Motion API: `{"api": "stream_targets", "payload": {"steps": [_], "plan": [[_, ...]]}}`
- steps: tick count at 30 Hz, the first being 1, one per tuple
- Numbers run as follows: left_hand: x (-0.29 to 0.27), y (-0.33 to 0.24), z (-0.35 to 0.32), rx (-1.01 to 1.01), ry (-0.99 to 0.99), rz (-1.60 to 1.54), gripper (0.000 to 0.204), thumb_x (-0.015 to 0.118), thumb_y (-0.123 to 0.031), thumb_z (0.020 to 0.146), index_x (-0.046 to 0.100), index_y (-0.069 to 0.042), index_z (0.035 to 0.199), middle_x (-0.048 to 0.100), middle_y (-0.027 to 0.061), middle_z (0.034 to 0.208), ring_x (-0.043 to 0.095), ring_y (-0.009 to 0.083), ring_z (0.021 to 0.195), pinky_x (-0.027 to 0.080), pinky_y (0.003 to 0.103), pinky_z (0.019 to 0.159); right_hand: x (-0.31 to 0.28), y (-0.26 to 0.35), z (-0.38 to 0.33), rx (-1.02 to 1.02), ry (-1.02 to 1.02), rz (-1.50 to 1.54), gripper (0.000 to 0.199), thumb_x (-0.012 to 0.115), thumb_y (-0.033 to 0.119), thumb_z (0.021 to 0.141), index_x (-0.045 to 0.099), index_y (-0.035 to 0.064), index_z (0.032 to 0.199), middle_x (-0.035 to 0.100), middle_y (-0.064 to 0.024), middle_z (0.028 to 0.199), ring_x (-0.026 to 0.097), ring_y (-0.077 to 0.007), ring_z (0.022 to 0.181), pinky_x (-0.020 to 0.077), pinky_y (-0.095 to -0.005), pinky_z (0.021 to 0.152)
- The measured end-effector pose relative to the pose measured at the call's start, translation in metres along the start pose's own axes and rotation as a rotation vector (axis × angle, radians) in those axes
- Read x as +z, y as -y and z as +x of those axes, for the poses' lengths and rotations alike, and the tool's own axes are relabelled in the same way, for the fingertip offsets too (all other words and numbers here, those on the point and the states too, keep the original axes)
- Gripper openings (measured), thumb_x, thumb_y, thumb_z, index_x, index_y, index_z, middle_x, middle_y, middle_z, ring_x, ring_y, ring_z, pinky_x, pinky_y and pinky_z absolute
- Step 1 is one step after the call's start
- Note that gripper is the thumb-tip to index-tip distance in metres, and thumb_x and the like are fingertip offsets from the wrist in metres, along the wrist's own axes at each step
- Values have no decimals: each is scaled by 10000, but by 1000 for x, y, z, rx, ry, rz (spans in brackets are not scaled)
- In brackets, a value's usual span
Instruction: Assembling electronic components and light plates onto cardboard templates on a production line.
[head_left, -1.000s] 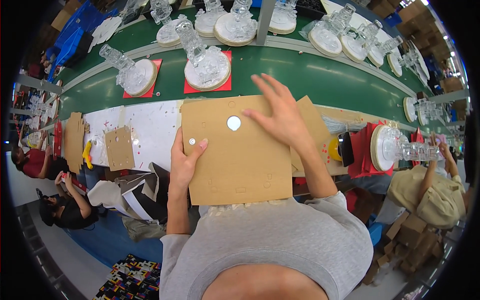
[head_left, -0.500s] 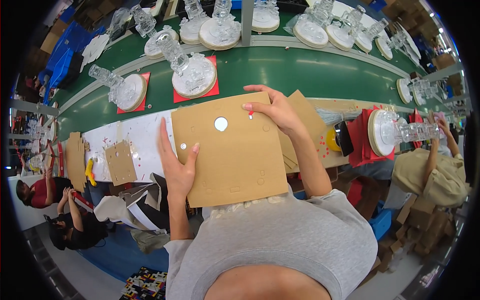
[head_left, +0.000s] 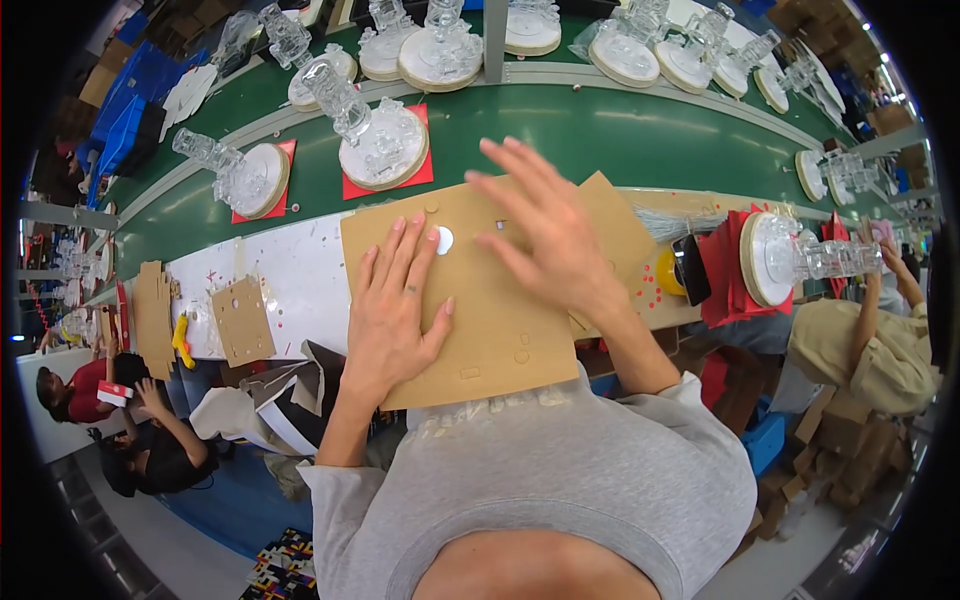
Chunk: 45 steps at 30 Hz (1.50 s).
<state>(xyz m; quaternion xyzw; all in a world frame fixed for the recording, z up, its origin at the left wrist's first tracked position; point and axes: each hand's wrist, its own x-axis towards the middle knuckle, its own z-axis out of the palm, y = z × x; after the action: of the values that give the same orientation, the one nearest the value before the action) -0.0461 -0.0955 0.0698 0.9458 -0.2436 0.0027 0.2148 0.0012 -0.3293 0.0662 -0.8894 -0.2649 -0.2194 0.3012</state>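
Note:
A square brown cardboard sheet (head_left: 500,320) with a round hole and several small cut outlines lies in front of me, its near edge against my shirt. My left hand (head_left: 395,315) rests flat on its left half, fingers stretched beside the white-showing hole. Over the upper right of the sheet is my right hand (head_left: 548,240), fingers spread and slightly blurred, holding nothing. Whether its fingertips touch the cardboard I cannot tell. Another brown cardboard piece (head_left: 612,215) shows partly beneath, behind my right hand.
Clear plastic assemblies on round white bases, one of them (head_left: 385,150) on red card, stand along the green conveyor (head_left: 620,130). At right are a phone (head_left: 690,270), a yellow roll (head_left: 668,272) and red cards (head_left: 718,265). A yellow-handled tool (head_left: 182,342) lies left; co-workers sit both sides.
My left hand has moved from the sheet's left edge onto its surface and flattened. The right hand has let go of the top edge and spread its fingers; the small red bit there is gone.

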Motion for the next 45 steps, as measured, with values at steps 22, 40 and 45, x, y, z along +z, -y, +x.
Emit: {"api": "stream_targets", "payload": {"steps": [22, 40, 45], "plan": [[9, -13, 32, 18, 26, 108, 796, 754, -475, 831, 459, -285, 1545, 274, 180, 1651, 254, 375, 1526, 221, 567, 1202, -11, -12, -68, 723, 155, 785, 1141, 889, 121, 708, 224, 141, 1635, 320, -170, 1629, 432, -274, 1429, 367, -384, 1163], [23, -16, 41, 57, 34, 141, 789, 738, -562, 828, 473, -327, 1534, 257, 166, 1661, 236, 356, 1536, 199, 582, 1206, -45, 14, -105, 395, 262, 207, 631, 837, 293, 766, 657, 266, 1371, 451, 2, 1587, 289, -318, 1530, 237, -627, 1202], [26, -14, 46, 47, 29, 130, 773, 729, -556, 840, 473, -330, 1533, 254, 168, 1662, 229, 352, 1539, 194, 575, 1210, -46, 17, -101, 322, 216, 74, 554, 842, 276, 748, 712, 268, 1286, 508, 8, 1538, 371, -291, 1490, 306, -590, 1172]]}}
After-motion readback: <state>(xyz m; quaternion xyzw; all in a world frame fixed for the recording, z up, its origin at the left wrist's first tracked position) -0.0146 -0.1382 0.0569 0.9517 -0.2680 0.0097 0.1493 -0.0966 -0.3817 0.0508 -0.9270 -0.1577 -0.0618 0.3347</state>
